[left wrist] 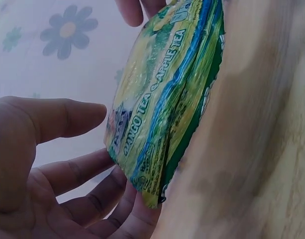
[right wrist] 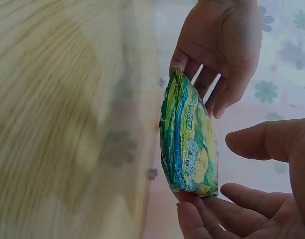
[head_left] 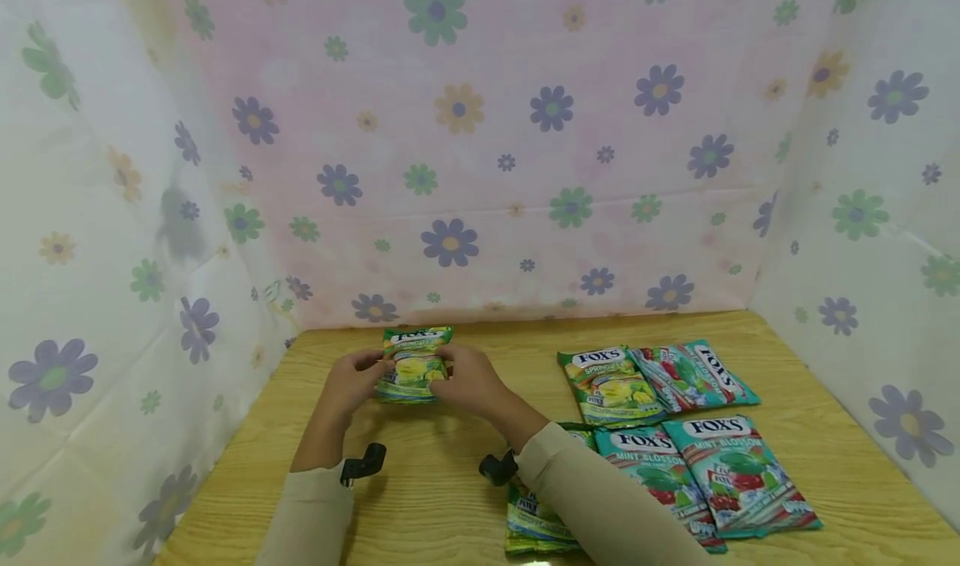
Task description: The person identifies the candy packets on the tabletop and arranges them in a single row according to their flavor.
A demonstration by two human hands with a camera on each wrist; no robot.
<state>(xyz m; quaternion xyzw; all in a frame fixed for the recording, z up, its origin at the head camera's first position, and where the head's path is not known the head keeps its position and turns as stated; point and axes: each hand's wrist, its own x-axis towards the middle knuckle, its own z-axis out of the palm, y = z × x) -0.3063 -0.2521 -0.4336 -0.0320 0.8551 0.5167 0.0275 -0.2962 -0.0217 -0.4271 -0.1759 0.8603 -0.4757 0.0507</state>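
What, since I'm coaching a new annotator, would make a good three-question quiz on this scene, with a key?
1. Count: how many shiny teal rectangular plastic Mint Blossom bags can be seen on the yellowish-brown wood-grain table?
2. True or false: the left hand and the right hand hold a glossy green-and-yellow rectangular plastic pouch between them.
3. Fill the gap, using the left wrist view: the pouch's print reads "Mango Tea & ____ Tea".

Key:
1. Three: one farther back, two nearer the person.
2. True; they hold it from opposite sides.
3. Apple.
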